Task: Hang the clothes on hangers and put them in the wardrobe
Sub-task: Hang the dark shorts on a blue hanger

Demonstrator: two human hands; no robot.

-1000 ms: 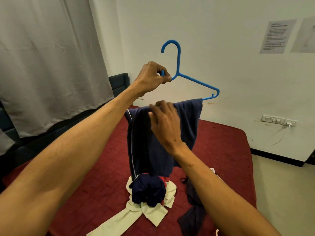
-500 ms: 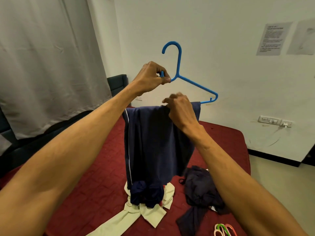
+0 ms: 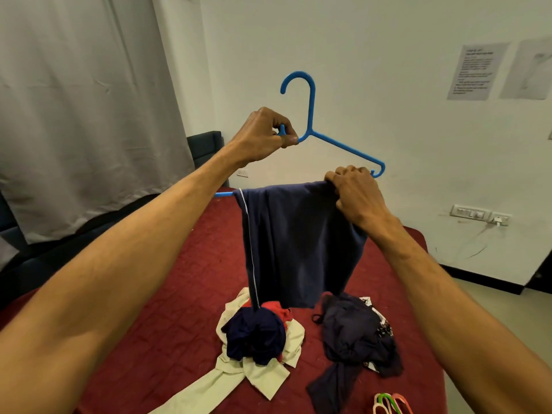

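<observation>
A blue plastic hanger (image 3: 334, 141) is held up in the air over the bed. My left hand (image 3: 264, 135) grips its left shoulder just below the hook. A navy garment with a thin white stripe (image 3: 295, 243) is draped over the hanger's lower bar and hangs down. My right hand (image 3: 357, 195) pinches the garment's top edge at the right end of the bar. On the bed lie a heap of cream, red and navy clothes (image 3: 257, 339) and a dark crumpled garment (image 3: 355, 339).
The bed has a dark red quilted cover (image 3: 167, 324). Several coloured hangers (image 3: 389, 404) lie at its near right edge. A grey curtain (image 3: 83, 109) hangs at the left, a white wall with a socket strip (image 3: 481, 215) stands behind. Bare floor shows at the right.
My right hand slid along the bar from the garment's middle to its right end, spreading the cloth. The garment now hangs clear of the heap. My left hand kept its grip.
</observation>
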